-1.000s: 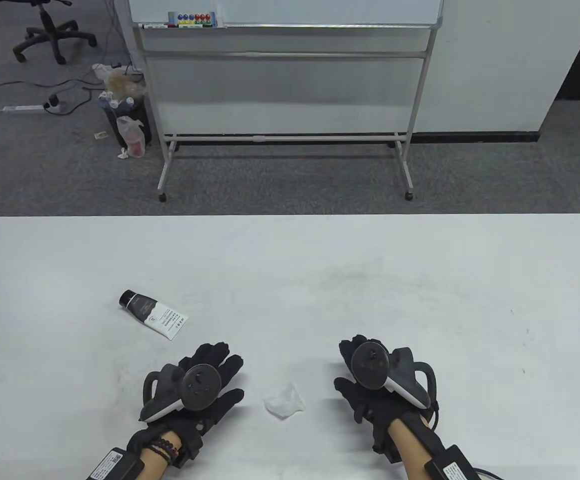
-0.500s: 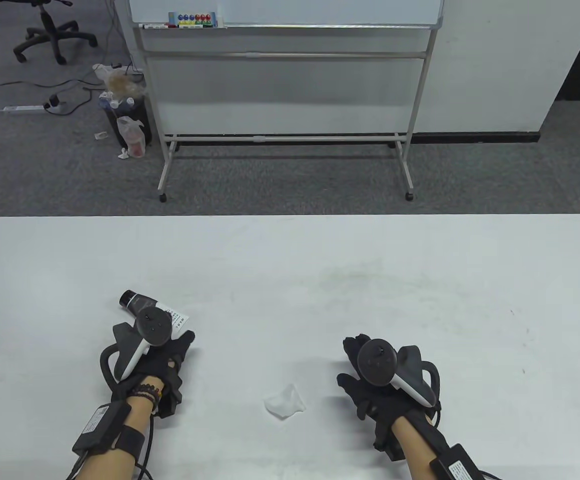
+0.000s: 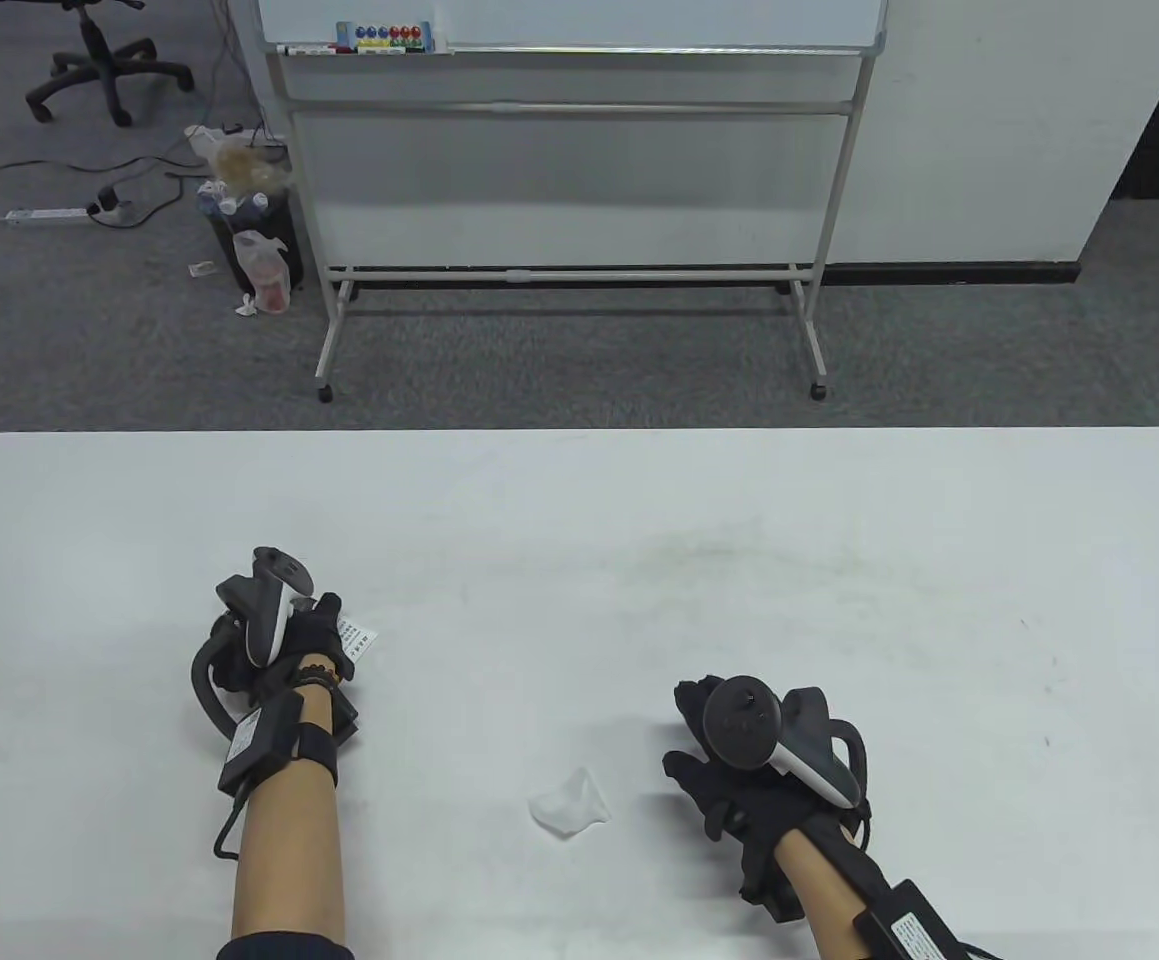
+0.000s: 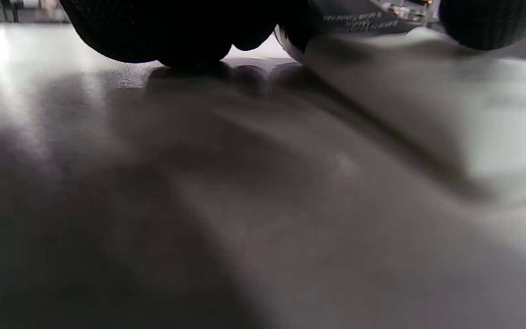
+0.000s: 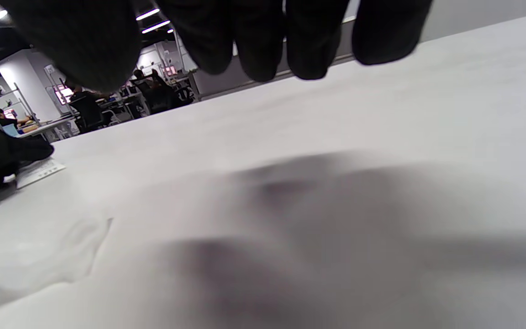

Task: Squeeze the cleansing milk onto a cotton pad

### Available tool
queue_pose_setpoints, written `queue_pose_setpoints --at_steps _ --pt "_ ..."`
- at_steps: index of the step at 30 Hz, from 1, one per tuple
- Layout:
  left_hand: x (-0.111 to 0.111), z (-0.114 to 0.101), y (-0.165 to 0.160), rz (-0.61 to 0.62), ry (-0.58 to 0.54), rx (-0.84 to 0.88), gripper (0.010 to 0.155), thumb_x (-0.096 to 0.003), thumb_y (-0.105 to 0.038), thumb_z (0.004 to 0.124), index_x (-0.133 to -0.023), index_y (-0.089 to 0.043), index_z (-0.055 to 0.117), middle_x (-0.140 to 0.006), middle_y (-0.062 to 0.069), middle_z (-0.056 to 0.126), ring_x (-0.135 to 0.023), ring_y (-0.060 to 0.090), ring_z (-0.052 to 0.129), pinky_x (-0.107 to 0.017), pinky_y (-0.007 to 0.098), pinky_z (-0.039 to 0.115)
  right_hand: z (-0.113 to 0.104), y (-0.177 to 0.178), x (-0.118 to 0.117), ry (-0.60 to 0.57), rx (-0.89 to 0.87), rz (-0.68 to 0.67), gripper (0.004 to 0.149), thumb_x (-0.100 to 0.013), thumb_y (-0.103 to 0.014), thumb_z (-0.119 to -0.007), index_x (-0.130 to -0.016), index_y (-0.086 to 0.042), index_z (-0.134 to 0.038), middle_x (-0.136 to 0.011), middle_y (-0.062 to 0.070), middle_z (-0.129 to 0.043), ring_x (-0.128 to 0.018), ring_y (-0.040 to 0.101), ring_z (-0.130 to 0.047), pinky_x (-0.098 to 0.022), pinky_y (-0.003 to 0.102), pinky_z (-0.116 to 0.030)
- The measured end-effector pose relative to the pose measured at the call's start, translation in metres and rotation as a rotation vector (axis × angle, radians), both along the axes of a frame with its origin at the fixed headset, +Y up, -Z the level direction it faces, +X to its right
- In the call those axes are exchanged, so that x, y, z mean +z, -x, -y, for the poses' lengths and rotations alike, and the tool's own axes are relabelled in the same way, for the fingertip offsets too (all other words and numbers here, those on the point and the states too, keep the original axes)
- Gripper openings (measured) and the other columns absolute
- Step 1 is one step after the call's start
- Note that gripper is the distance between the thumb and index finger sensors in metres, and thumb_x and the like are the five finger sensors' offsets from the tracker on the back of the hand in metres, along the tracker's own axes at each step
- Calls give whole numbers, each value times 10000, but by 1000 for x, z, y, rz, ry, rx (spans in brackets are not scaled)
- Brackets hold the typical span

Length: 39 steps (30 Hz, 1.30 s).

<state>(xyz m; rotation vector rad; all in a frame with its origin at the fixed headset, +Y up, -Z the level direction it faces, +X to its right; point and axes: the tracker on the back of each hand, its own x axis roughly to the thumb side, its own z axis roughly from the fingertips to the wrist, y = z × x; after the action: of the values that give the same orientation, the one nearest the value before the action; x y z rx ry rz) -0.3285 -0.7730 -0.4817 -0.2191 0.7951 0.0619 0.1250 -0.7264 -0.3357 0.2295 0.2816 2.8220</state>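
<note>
Fingers of my left hand [image 3: 279,640] sit down on the cleansing milk tube [image 3: 359,640] at the left of the table [image 3: 639,520] — only its white crimped end pokes out past the glove, so whether they have clenched on it I cannot tell. Right hand [image 3: 739,760] hovers low at the near right, fingers [image 5: 263,41] loosely curled, holding nothing. Cotton pad [image 3: 569,803] lies flat near centre, between the hands, dry as far as I see. Progress: early — tube needs lifting and uncapping, then a squeeze over the pad.
</note>
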Motion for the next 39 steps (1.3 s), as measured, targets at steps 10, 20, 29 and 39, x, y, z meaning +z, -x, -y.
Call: queue_pose_setpoints --at_steps 10,20,29,39 --pt "-13 -16 -14 26 7 88 839 -439 -513 875 -1048 -31 560 -921 161 796 -756 281 899 -536 417 852 -2 3 1 -30 7 -9 786 -428 -557 -746 -1107 -233 -519 -1165 76 -549 -1090 373 -613 -719 590 -579" --pt "14 -46 -6 198 -135 164 531 -435 -452 882 -849 -123 838 -655 47 1003 -458 169 1071 -293 308 955 -4 11 6 -76 1 -45 779 -425 -557 -747 -1101 -237 -527 -1156 76 -569 -1076 371 -643 -713 584 -595" --pt "71 -91 -61 580 -355 247 517 -407 -470 912 -823 -167 868 -661 22 1034 -481 178 1094 -320 331 958 -14 17 15 -155 -40 -69 778 -421 -554 -752 -1096 -237 -533 -1150 69 -583 -1070 352 -667 -708 579 -610" --pt "141 -89 -136 946 -455 253 511 -399 -473 918 -820 -187 866 -673 5 1035 -508 171 1093 -346 335 956 -24 25 25 -256 -99 -111 753 -416 -541 -767 -1077 -234 -578 -1119 75 -645 -1039 339 -726 -692 582 -637"
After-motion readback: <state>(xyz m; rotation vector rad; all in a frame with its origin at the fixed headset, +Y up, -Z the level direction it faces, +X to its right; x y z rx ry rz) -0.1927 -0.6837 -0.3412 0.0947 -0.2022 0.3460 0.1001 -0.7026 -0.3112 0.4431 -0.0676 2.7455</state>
